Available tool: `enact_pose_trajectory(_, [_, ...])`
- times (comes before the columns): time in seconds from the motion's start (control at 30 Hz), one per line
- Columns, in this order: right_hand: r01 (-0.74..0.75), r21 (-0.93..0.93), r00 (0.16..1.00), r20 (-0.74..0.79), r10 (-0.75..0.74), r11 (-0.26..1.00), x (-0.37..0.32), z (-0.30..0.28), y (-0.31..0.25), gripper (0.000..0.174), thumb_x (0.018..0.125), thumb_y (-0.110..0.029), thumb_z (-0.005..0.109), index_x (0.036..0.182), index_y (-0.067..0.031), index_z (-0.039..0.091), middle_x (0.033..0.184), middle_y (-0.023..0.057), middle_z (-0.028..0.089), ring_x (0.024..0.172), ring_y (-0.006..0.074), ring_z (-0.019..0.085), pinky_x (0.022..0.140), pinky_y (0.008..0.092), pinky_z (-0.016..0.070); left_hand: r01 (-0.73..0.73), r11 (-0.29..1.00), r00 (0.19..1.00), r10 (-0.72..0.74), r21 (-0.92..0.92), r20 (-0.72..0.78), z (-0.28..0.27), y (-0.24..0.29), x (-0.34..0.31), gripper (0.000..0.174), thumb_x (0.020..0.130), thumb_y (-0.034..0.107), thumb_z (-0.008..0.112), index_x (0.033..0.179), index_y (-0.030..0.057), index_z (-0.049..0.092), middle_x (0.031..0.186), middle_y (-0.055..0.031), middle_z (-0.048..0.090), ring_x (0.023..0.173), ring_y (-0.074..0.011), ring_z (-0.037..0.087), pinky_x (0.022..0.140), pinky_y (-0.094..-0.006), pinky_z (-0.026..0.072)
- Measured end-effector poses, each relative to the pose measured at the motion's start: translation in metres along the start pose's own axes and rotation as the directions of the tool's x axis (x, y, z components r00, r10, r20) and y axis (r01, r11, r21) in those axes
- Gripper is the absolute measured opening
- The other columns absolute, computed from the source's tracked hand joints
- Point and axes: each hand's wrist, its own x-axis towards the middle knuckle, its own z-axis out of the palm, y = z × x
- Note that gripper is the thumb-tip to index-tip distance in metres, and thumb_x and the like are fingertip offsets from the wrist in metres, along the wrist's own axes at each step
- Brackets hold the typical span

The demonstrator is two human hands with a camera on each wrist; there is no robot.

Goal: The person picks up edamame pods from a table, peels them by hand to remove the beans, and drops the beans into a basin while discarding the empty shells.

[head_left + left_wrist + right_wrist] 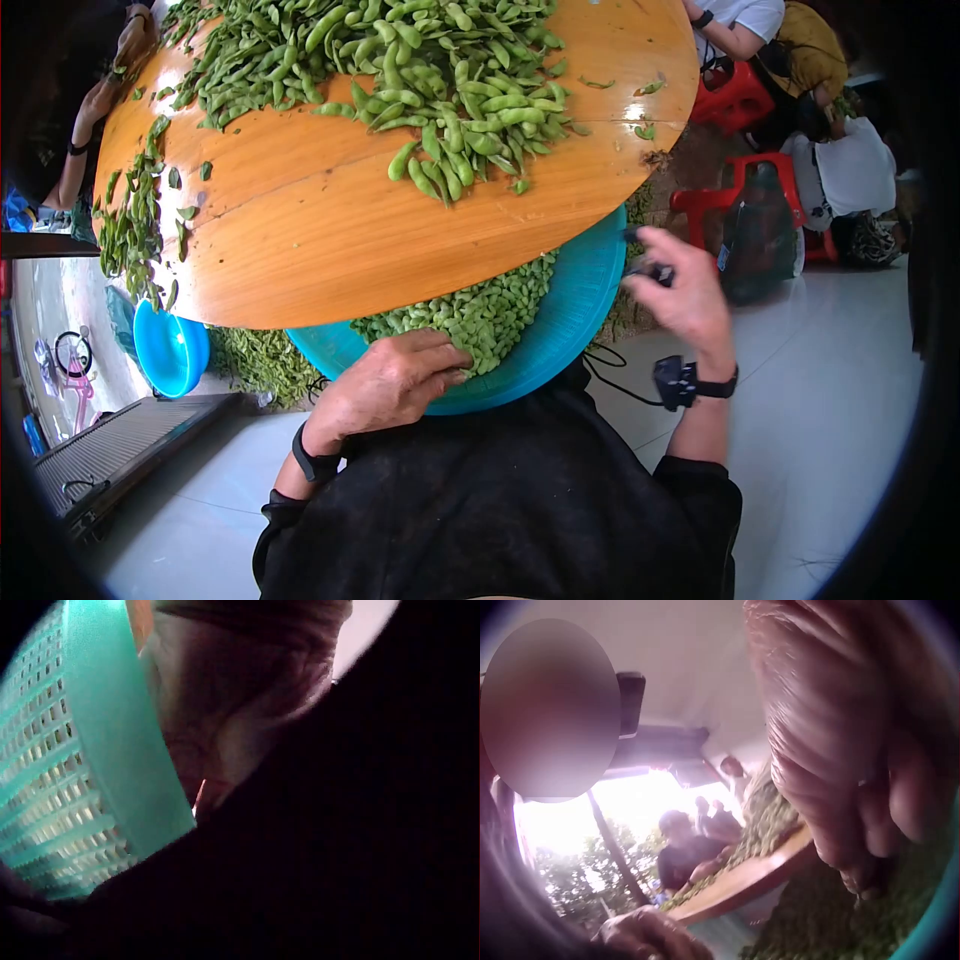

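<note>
Head view shows shelled beans (490, 318) heaped in a teal basket (580, 325), partly under the desk's near edge and just in front of the person's dark top (490, 500). A bare band of basket lies between the heap and the right rim. The left hand (395, 380) reaches over the near rim, its bent fingers touching the beans; whether it grips any, I cannot tell. Just outside the right rim, the right hand (690, 295) has thumb and forefinger apart, with something dark and blurred near the fingertips; its hold I cannot tell.

Above, the wooden desk (300, 240) carries a big pile of green pods (400, 70), with an open strip of wood along the curved near edge, and smaller pods (135, 225) along the left edge. Pale floor (810, 400) opens on the right, below red stools (735, 180). Left of the desk stands a blue basin (170, 350).
</note>
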Motion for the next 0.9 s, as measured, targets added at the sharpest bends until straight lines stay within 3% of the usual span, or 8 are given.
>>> enact_pose_trajectory(0.2, [-0.169, -0.307, 0.867, -0.498, -0.006, 0.937, 0.012, -0.039, 0.065, 0.039, 0.078, -0.004, 0.072, 0.116, 0.0005, 0.066, 0.082, 0.0201, 0.067, 0.068, 0.0248, 0.064, 0.068, 0.0349, 0.0503, 0.015, 0.998, 0.966, -0.028, -0.055, -0.255, -0.023, 0.016, 0.006, 0.014, 0.085, -0.003, 0.065, 0.099, 0.0005, 0.067, 0.083, -0.0145, 0.063, 0.077, -0.0342, 0.063, 0.066, -0.0391, 0.0495])
enact_pose_trajectory(0.57, [-0.105, -0.300, 0.837, -0.542, -0.078, 0.948, 0.046, -0.036, 0.123, 0.040, 0.080, -0.008, 0.074, 0.117, 0.0037, 0.064, 0.081, 0.0247, 0.067, 0.073, 0.0379, 0.066, 0.070, 0.0396, 0.0511, 0.133, 0.919, 0.844, 0.091, 0.371, -0.528, -0.065, 0.019, 0.050, 0.014, 0.087, -0.001, 0.062, 0.101, -0.0018, 0.065, 0.088, -0.0140, 0.062, 0.076, -0.0320, 0.063, 0.068, -0.0391, 0.0501])
enact_pose_trajectory(0.63, [-0.031, -0.702, 0.802, -0.442, -0.401, 0.712, 0.050, -0.032, 0.138, 0.039, 0.082, -0.012, 0.074, 0.116, 0.0049, 0.064, 0.071, 0.0235, 0.064, 0.066, 0.0405, 0.062, 0.066, 0.0408, 0.0500, 0.158, 0.881, 0.830, 0.126, 0.446, -0.543, -0.067, 0.014, 0.063, 0.017, 0.087, -0.001, 0.061, 0.104, -0.0012, 0.064, 0.090, -0.0148, 0.060, 0.079, -0.0343, 0.062, 0.070, -0.0407, 0.0502])
enact_pose_trajectory(0.7, [0.025, -0.634, 0.818, -0.431, -0.380, 0.773, 0.048, -0.036, 0.124, 0.035, 0.084, -0.012, 0.073, 0.113, 0.0057, 0.064, 0.070, 0.0233, 0.062, 0.066, 0.0423, 0.060, 0.065, 0.0435, 0.0498, 0.189, 0.836, 0.814, 0.160, 0.515, -0.558, -0.072, 0.008, 0.073, 0.021, 0.086, -0.001, 0.061, 0.107, -0.0007, 0.063, 0.092, -0.0156, 0.058, 0.081, -0.0366, 0.062, 0.072, -0.0423, 0.0502])
enact_pose_trajectory(0.73, [-0.071, -0.162, 0.920, -0.392, 0.002, 0.984, 0.044, -0.038, 0.104, 0.033, 0.084, -0.011, 0.072, 0.111, 0.0054, 0.065, 0.075, 0.0248, 0.063, 0.072, 0.0437, 0.061, 0.067, 0.0449, 0.0499, 0.195, 0.809, 0.823, 0.172, 0.554, -0.541, -0.074, 0.005, 0.076, 0.021, 0.086, -0.001, 0.061, 0.107, -0.0003, 0.061, 0.093, -0.0162, 0.057, 0.083, -0.0376, 0.061, 0.073, -0.0438, 0.0500])
enact_pose_trajectory(0.77, [-0.260, 0.327, 0.934, -0.154, 0.322, 0.909, 0.042, -0.040, 0.094, 0.030, 0.084, -0.010, 0.071, 0.109, 0.0052, 0.065, 0.080, 0.0263, 0.064, 0.077, 0.0450, 0.062, 0.068, 0.0463, 0.0501, 0.195, 0.781, 0.836, 0.185, 0.594, -0.517, -0.075, 0.003, 0.079, 0.022, 0.085, -0.001, 0.060, 0.108, 0.0000, 0.060, 0.095, -0.0168, 0.055, 0.085, -0.0386, 0.060, 0.074, -0.0453, 0.0497])
enact_pose_trajectory(0.83, [-0.301, 0.234, 0.933, -0.129, 0.337, 0.924, 0.050, -0.035, 0.114, 0.028, 0.084, -0.006, 0.068, 0.109, 0.0060, 0.065, 0.084, 0.0257, 0.065, 0.080, 0.0399, 0.065, 0.070, 0.0455, 0.0503, 0.219, 0.791, 0.838, 0.147, 0.571, -0.525, -0.077, -0.006, 0.083, 0.020, 0.085, -0.001, 0.060, 0.105, -0.0002, 0.059, 0.095, -0.0173, 0.055, 0.085, -0.0390, 0.060, 0.074, -0.0458, 0.0495])
enact_pose_trajectory(0.9, [-0.053, -0.639, 0.788, -0.499, -0.360, 0.768, 0.060, -0.024, 0.141, 0.028, 0.086, -0.005, 0.067, 0.111, 0.0065, 0.064, 0.080, 0.0227, 0.065, 0.074, 0.0304, 0.065, 0.068, 0.0411, 0.0497, 0.249, 0.803, 0.836, 0.105, 0.542, -0.539, -0.080, -0.006, 0.084, 0.018, 0.085, -0.001, 0.060, 0.103, -0.0004, 0.059, 0.095, -0.0178, 0.055, 0.086, -0.0393, 0.060, 0.074, -0.0462, 0.0493])
